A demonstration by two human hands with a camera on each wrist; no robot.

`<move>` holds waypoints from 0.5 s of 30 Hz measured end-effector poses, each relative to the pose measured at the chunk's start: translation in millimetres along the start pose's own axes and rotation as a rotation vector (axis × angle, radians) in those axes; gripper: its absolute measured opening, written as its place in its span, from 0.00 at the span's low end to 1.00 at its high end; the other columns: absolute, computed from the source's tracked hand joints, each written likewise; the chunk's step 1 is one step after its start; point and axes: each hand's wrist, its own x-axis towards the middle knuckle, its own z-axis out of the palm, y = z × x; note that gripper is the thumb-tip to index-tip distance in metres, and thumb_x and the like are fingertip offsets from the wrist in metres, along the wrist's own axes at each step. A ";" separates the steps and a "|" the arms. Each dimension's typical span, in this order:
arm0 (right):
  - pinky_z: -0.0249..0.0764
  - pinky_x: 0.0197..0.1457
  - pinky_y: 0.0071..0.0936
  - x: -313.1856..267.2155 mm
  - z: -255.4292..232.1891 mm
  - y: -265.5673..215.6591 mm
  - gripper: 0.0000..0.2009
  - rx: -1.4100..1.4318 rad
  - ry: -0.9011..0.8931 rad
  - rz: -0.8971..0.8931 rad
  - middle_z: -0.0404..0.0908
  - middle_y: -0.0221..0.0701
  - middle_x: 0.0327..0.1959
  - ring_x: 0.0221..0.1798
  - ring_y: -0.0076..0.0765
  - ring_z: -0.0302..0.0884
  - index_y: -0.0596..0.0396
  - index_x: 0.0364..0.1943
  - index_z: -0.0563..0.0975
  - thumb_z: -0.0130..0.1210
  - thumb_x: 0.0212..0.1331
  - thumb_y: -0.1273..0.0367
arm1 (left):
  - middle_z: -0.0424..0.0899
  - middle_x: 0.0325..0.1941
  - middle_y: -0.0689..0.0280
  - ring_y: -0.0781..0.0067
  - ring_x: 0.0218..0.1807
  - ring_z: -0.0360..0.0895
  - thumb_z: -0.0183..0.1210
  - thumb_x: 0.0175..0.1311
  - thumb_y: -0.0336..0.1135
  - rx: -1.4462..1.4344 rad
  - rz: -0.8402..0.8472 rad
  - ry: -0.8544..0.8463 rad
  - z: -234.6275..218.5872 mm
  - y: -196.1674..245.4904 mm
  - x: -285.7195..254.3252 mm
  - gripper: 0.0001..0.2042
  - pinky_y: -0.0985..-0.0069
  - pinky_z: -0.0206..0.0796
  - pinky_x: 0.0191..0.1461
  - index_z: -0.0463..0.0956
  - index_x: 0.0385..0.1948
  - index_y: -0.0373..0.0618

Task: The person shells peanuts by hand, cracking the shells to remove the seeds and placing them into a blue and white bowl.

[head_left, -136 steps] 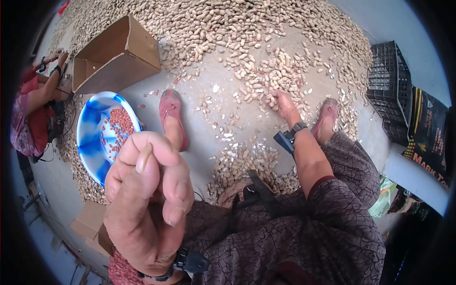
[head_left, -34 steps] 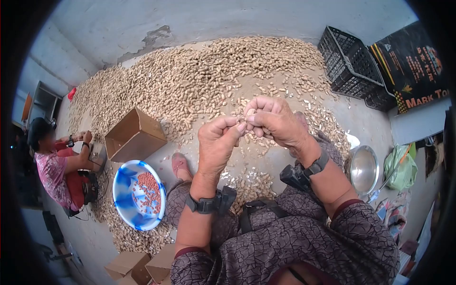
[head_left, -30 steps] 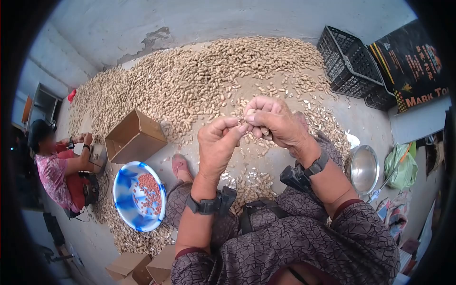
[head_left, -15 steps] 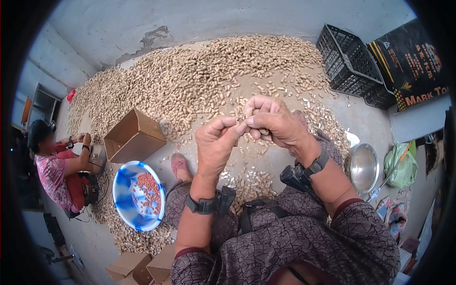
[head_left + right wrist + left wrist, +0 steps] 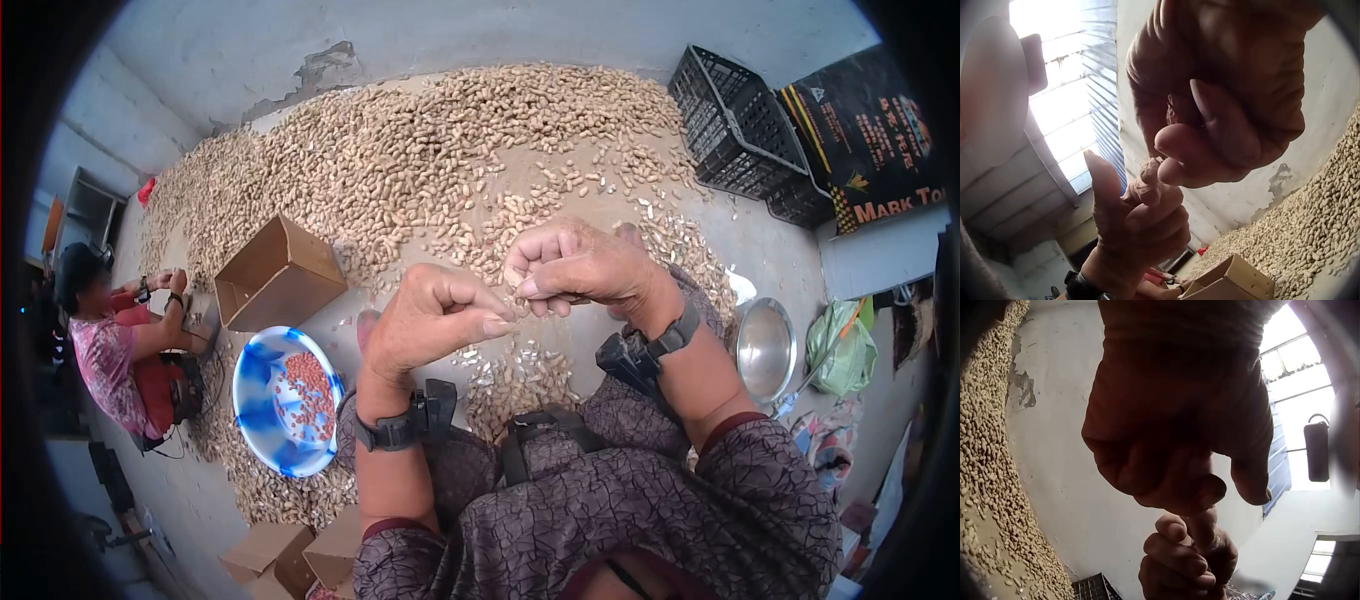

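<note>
In front of the lap, my right hand (image 5: 590, 268) pinches a peanut (image 5: 516, 284) between thumb and fingers. The right wrist view shows a brownish peanut pod (image 5: 1177, 111) tucked inside the curled fingers of that hand. Just left of it is my left hand (image 5: 430, 318), its thumb apart from the forefinger and the other fingers loosely bent. The left forefinger reaches right up to the right fingertips in both wrist views. Below and left stands a blue-and-white basin (image 5: 250, 400) with shelled red peanut kernels (image 5: 308, 385) in it.
A big heap of unshelled peanuts (image 5: 400, 150) spreads along the wall. A cardboard box (image 5: 300, 285) stands beside the basin, with empty shells (image 5: 520, 385) between the feet. Right are a black crate (image 5: 725, 130) and a metal bowl (image 5: 768, 350). Another person (image 5: 110, 350) sits left.
Earlier the right hand was at the peanuts on the floor; then both hands met, fingertips together. Now the left hand has shifted down and left, its thumb parted from the forefinger.
</note>
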 end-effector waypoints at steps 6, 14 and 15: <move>0.59 0.14 0.12 -0.6 1.3 3.1 0.16 -0.204 -0.145 0.051 0.73 0.27 0.14 0.12 0.14 0.65 0.59 0.24 0.75 0.52 0.52 0.58 | 0.64 0.12 0.76 0.89 0.15 0.57 0.47 0.62 0.40 -0.207 -0.131 0.181 -0.1 -2.1 -3.5 0.15 0.87 0.47 0.17 0.76 0.27 0.36; 0.51 0.07 0.09 14.5 1.7 9.7 0.25 0.117 0.212 0.143 0.72 0.29 0.14 0.09 0.14 0.61 0.60 0.31 0.72 0.35 0.61 0.50 | 0.69 0.16 0.78 0.91 0.18 0.59 0.53 0.56 0.30 -0.259 -0.104 0.194 35.8 -9.5 10.1 0.10 0.91 0.51 0.21 0.74 0.39 0.38; 0.51 0.07 0.08 16.3 1.8 12.4 0.25 0.154 0.225 0.148 0.72 0.29 0.15 0.09 0.14 0.61 0.60 0.31 0.71 0.35 0.61 0.50 | 0.69 0.16 0.78 0.91 0.18 0.59 0.53 0.56 0.30 -0.260 -0.103 0.196 38.0 -13.0 11.4 0.10 0.91 0.51 0.21 0.74 0.39 0.38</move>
